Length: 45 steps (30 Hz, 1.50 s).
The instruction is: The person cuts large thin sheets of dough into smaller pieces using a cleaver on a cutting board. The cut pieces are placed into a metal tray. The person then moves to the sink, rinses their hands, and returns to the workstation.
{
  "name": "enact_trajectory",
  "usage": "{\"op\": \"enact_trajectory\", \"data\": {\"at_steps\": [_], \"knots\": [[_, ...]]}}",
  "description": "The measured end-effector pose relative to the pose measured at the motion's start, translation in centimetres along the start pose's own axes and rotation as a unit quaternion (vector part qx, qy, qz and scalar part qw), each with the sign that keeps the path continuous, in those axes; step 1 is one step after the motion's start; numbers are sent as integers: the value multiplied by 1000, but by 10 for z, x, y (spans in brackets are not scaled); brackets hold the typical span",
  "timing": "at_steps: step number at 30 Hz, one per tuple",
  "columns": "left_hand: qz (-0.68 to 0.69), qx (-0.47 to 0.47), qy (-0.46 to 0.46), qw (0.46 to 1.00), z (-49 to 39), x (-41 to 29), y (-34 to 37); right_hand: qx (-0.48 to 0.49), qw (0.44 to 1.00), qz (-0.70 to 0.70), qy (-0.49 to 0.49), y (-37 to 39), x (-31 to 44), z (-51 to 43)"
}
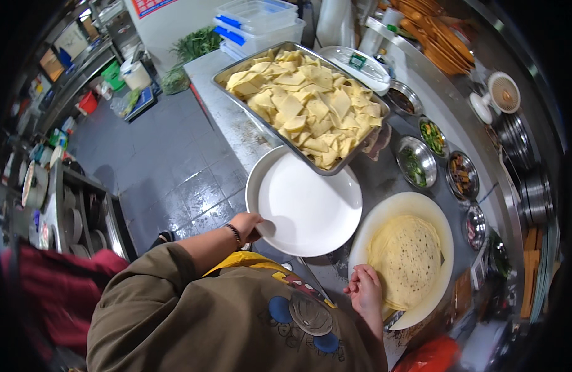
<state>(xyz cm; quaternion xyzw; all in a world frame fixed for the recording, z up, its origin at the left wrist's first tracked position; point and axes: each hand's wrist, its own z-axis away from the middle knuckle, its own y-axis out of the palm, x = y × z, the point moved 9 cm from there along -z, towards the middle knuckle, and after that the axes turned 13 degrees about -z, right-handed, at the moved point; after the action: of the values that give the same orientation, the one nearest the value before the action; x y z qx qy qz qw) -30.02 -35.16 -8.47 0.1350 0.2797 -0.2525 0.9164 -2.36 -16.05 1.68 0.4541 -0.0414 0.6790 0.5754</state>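
My left hand point(248, 228) grips the near-left rim of a large round white dish point(309, 209), which has nothing in it. My right hand point(364, 286) has its fingers loosely curled, with nothing visible in them. It is at the left edge of a stack of thin yellow pancakes point(407, 260) with dark flecks. The stack lies on a round white cutting board point(365, 237). Part of a knife blade point(395, 319) shows at the board's near edge. Cut yellow pancake pieces point(304, 102) fill a steel tray point(253, 111), whose near corner overhangs the dish.
Several steel bowls point(416, 162) of chopped ingredients line the right side of the steel counter point(225, 116). Plastic containers point(262, 28) stand at the back beside leafy greens point(197, 44). A small fan point(503, 93) sits on the right shelf. Tiled floor point(165, 153) lies left of the counter.
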Motion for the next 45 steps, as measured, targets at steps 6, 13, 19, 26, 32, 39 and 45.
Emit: {"op": "enact_trajectory", "data": {"at_steps": [6, 13, 19, 26, 32, 39, 45], "knots": [[-36, -97, -52, 993, 72, -27, -103, 22, 998, 61, 9, 43, 0, -23], [48, -224, -58, 972, 119, -27, -249, 98, 985, 120, 79, 137, -56, -58], [118, -339, -11, 933, 124, -3, -394, 140, 970, 159, 121, 274, -126, -100], [233, -385, -23, 893, 139, 20, -528, 202, 936, 230, 176, 456, -220, -160], [395, -414, -11, 820, 117, 36, -599, 243, 889, 320, 221, 580, -281, -230], [425, -449, 4, 786, 91, -41, -681, 274, 824, 413, 276, 776, -371, -348], [458, -486, 4, 744, 74, -127, -752, 484, 581, 537, 373, 994, -503, -321]]}}
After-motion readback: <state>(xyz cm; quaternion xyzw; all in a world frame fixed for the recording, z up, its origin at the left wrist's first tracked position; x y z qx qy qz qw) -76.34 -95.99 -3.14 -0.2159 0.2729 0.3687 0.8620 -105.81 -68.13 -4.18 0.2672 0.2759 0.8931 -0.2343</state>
